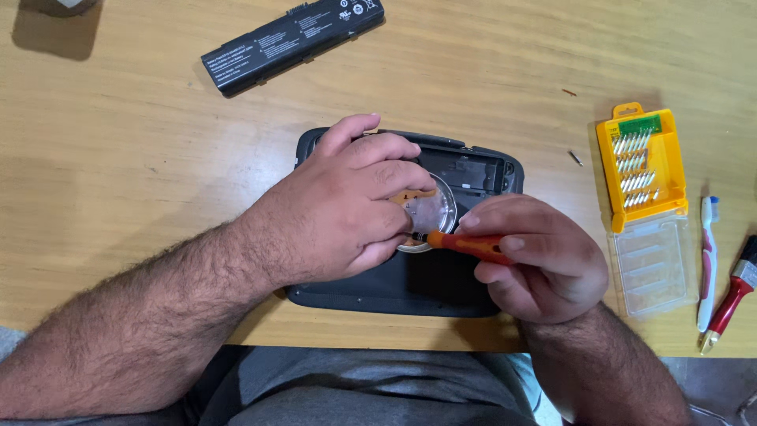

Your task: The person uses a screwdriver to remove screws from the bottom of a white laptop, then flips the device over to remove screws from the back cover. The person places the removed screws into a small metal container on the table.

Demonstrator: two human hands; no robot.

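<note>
Screwdriver (467, 245): orange handle, dark shaft; long axis runs nearly level across the view, tip pointing toward the person's left and slightly up, meeting the round part at its lower edge.
Right hand (540, 256): its grip is closed around the screwdriver handle, thumb along the top, fingers curled under.
Left hand (347, 209): lies over the dark device, fingers bent down on the round part; its grip is narrow, fingertips pressing on the part beside the screwdriver tip.
Round part (432, 211): a shiny, clear-looking disc with an orange patch at its left, half hidden under the left fingers; it sits in the middle of the device.
Dark device (410, 288): a flat charcoal shell with rounded corners, its long axis left to right, lying near the front edge of the surface; an open recess shows at its upper right.
Battery pack (293, 43): long black bar at the top, well apart from the hands, tilted with its right end higher; white printing covers its face.
Bit case (639, 166): yellow tray with a green strip at its top and rows of metal bits, its clear lid (653, 264) folded open below it, to the right of the device.
Toothbrush (708, 264): white and red, upright beside the lid.
Paintbrush (733, 296): red handle, at the far right.
Surface (142, 142): light wood grain.
</note>
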